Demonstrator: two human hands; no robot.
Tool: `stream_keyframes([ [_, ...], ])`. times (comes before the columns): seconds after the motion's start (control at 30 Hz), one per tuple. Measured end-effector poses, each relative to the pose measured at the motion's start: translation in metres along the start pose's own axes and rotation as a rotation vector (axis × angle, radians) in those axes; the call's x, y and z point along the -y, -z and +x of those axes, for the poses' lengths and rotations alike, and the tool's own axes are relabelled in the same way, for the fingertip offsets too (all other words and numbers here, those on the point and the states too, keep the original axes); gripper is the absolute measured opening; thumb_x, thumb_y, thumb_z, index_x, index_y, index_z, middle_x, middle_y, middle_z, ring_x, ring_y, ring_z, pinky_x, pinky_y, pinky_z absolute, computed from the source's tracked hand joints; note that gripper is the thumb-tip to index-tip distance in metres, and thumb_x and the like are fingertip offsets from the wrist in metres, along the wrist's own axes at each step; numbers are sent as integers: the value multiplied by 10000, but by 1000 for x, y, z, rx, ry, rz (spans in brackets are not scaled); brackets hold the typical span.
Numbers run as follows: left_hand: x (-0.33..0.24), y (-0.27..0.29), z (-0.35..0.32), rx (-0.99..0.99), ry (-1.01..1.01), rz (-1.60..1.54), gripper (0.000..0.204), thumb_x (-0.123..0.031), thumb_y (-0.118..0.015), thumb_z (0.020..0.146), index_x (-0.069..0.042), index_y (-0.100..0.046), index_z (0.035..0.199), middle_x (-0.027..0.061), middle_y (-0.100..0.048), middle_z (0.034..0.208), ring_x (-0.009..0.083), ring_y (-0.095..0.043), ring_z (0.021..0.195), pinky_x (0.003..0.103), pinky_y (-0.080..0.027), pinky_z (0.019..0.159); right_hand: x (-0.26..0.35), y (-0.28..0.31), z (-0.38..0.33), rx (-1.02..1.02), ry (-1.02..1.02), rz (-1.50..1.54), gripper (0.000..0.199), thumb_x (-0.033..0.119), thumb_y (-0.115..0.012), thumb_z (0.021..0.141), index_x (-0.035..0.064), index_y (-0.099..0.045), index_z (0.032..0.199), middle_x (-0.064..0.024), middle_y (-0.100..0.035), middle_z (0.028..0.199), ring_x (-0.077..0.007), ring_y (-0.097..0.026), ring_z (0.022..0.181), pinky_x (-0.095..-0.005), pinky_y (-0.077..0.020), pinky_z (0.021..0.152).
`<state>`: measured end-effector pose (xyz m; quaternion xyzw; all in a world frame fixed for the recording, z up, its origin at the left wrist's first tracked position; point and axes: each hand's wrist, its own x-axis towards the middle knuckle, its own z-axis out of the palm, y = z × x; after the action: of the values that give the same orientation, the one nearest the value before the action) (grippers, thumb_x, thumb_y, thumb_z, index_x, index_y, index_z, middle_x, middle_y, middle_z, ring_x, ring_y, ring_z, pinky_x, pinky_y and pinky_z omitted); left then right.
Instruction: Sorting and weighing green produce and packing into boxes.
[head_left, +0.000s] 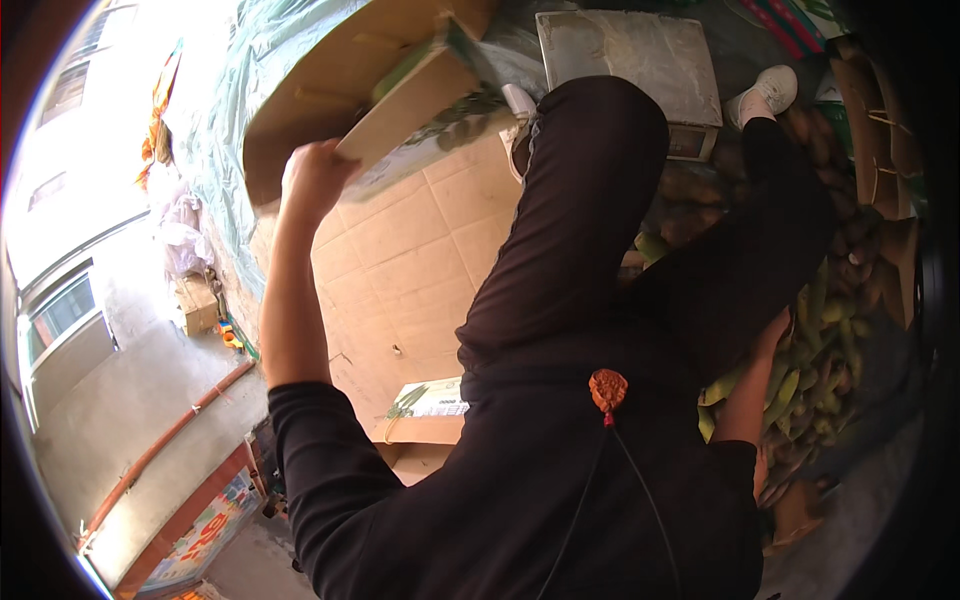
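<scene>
At the upper left, my left hand [318, 180] is closed on the near edge of a cardboard box [410, 105], which is tilted and has a printed side. Something green shows inside that box. My right hand [775, 332] reaches down past my right leg, beside a heap of long green pods or fruit [825, 345]. Its fingers are mostly hidden behind the leg, so whatever they may hold does not show.
Flattened cardboard [405, 250] covers the floor left of my legs. A grey metal-topped box [630, 55] stands ahead. Brown rounded produce [690, 195] lies under my right leg. Another open carton [425, 425] sits close by my left side. Bluish plastic sheeting [225, 150] hangs at the left.
</scene>
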<state>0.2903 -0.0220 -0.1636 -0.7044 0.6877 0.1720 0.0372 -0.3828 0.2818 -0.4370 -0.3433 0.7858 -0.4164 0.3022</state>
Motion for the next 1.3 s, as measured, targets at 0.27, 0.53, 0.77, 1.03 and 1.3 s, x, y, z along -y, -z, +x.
stream_keyframes([
  [0.27,173,-99,-175,-86,685,-83,398,-359,-671,711,-59,-686,971,149,-684,828,292,-653,784,384,-494,709,-66,4,7,19,-83,220,342,194,-401,964,-26,-557,1173,-90,-588,1122,-184,-551,979,-330,-453,872],
  [0.53,222,-194,-359,-27,837,-545,66,-92,-606,768,-27,-607,775,85,-600,795,214,-564,770,368,-465,660,27,-52,-15,-132,-117,-67,184,142,-595,797,62,-664,947,-126,-672,880,-250,-647,837,-358,-507,744],
  [0.77,242,-242,-284,104,609,0,261,-226,-583,844,10,-641,940,179,-637,955,267,-609,977,413,-479,818,64,-56,-36,-125,-235,-378,217,204,-606,759,81,-678,922,-160,-671,903,-341,-640,893,-408,-503,803],
  [1.03,212,-217,-224,-102,456,-93,281,-214,-572,858,10,-609,1024,179,-596,1063,268,-563,1051,407,-440,884,47,-47,-57,-172,-226,-227,190,208,-569,824,52,-662,878,-171,-660,861,-342,-645,828,-388,-504,729],
  [1.3,186,-183,-176,-330,361,-208,318,-203,-560,871,9,-577,1108,179,-554,1170,270,-518,1125,400,-400,951,26,-54,-46,-154,-238,-228,135,131,-616,749,71,-677,854,-129,-665,839,-318,-640,814,-379,-504,729],
])
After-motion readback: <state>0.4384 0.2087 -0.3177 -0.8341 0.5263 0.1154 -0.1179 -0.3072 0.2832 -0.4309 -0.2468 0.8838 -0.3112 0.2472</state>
